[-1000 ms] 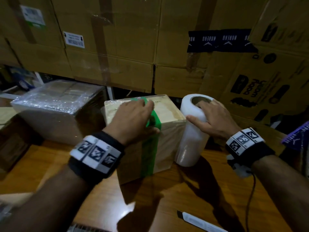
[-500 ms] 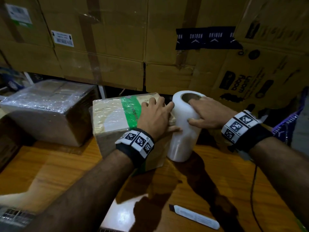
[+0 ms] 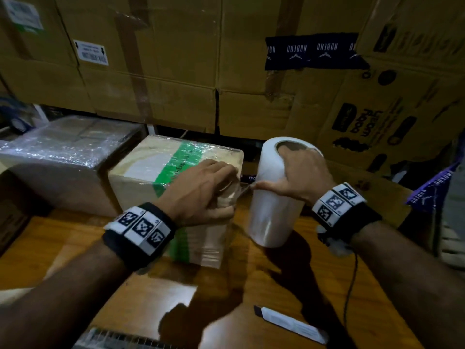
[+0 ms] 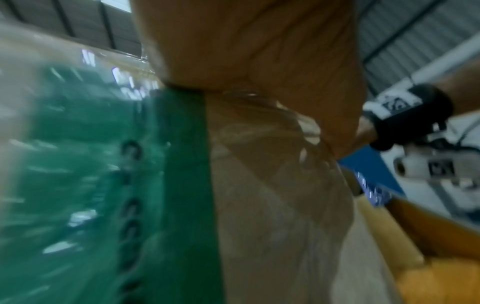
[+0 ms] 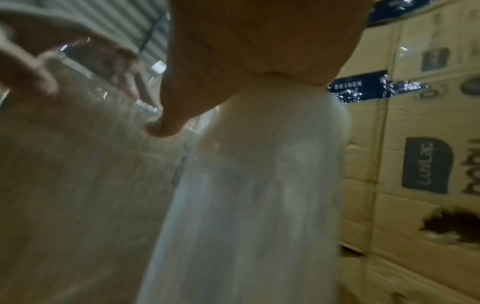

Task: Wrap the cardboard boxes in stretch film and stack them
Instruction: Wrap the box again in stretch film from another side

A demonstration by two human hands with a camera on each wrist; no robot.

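Stacked cartons (image 3: 156,71) fill the background wall, some sealed with brown tape, one crossed by a dark printed tape strip (image 3: 312,52). Below them runs a wooden table (image 3: 289,280), glossy, with reflections near its front edge.

Item 1 — box (image 3: 156,172): stands on the table near centre, a green tape band (image 3: 186,157) running over its top and down its front face. Clear film covers the top and the visible sides; the left wrist view shows wrinkled film over the green band.

Item 2 — film roll (image 3: 274,210): white, upright on the table just right of the box, its hollow core facing up. A short stretch of film (image 3: 241,188) runs from the roll to the box's right upper edge.

Item 3 — left hand (image 3: 201,192): lies on the box's right upper edge, fingers curled over gathered film there; it grips the film against the box.

Item 4 — right hand (image 3: 299,172): sits on top of the roll, fingertips dipping into the core, thumb pressed against the roll's left side where the film leaves it. The hand clasps the roll.

Item 5 — wrapped box (image 3: 63,157): a second, larger carton already in film, on the left, beside the first box.

Item 6 — cutter (image 3: 289,323): white, lying flat on the table at the front right, well apart from both hands. A thin black cable (image 3: 352,280) trails down from the right wristband.
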